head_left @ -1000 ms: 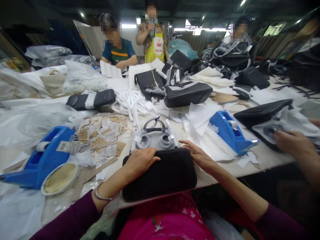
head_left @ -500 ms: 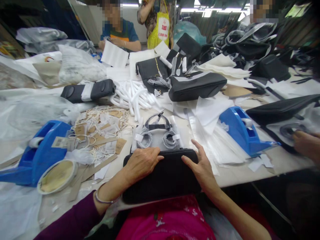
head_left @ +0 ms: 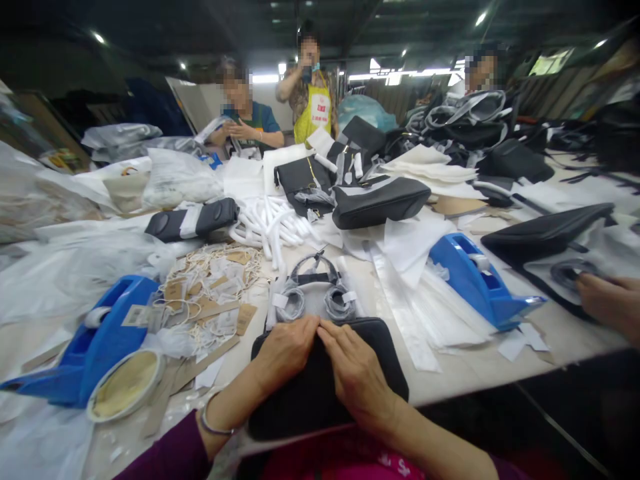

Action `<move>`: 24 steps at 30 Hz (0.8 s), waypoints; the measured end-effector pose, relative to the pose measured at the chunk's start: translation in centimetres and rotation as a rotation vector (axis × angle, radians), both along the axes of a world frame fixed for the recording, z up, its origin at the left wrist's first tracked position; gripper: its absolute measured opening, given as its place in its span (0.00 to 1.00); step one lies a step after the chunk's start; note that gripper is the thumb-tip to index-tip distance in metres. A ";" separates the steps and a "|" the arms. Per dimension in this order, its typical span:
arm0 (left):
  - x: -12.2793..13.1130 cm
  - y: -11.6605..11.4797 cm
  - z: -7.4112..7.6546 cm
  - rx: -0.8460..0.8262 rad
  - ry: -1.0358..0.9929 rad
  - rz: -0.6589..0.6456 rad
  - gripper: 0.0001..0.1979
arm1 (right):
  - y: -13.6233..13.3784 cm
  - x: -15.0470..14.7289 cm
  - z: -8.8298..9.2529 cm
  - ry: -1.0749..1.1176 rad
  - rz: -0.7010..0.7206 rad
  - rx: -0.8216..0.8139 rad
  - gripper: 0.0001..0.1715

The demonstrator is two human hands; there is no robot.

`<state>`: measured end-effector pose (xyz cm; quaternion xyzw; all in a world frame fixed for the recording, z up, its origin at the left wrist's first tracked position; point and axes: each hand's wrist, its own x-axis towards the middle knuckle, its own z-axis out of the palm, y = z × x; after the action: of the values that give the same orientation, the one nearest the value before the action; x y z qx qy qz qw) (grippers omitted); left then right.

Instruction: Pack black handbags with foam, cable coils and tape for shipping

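A black handbag (head_left: 290, 413) lies in front of me at the table's near edge, its dark face up. At its far side are a wrapped loop handle (head_left: 314, 263) and two coils of strap (head_left: 291, 305) in clear wrap. My left hand (head_left: 290, 347) is closed at the bag's upper edge, thumb and fingers pinched together. My right hand (head_left: 353, 363) meets it there, its fingers pressed together and bent over the same edge. The fingertips of both hands touch or nearly touch, and what lies right under them is hidden.
Blue tape dispensers stand left (head_left: 107, 333) and right (head_left: 480, 280). Hang tags (head_left: 210, 287) with strings, a round tape roll (head_left: 125, 387), white foam tubes (head_left: 270, 223) and a black bag (head_left: 380, 200) lie around. A co-worker's hand (head_left: 610, 300) is at right; people stand beyond the table.
My right hand has moved left from the bag's right corner to meet my left hand at the middle of the upper edge. The camera view has tilted up.
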<state>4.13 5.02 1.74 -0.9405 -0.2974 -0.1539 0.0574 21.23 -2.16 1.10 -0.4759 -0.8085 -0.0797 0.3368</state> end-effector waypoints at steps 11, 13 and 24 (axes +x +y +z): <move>6.2 7.7 1.6 -0.116 0.015 0.399 0.16 | 1.2 -1.2 -2.3 -0.101 -0.107 0.064 0.32; 7.6 9.6 0.8 -0.132 0.069 0.406 0.15 | 1.0 -1.3 -2.3 -0.083 -0.105 0.021 0.32; 7.7 9.2 0.1 -0.083 0.061 0.409 0.16 | 15.8 3.2 6.6 0.082 -0.238 -0.510 0.29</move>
<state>11.79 14.25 1.83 -0.8662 -0.4864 -0.0983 0.0578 24.41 13.68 7.65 -0.6396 -0.7267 0.1065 0.2269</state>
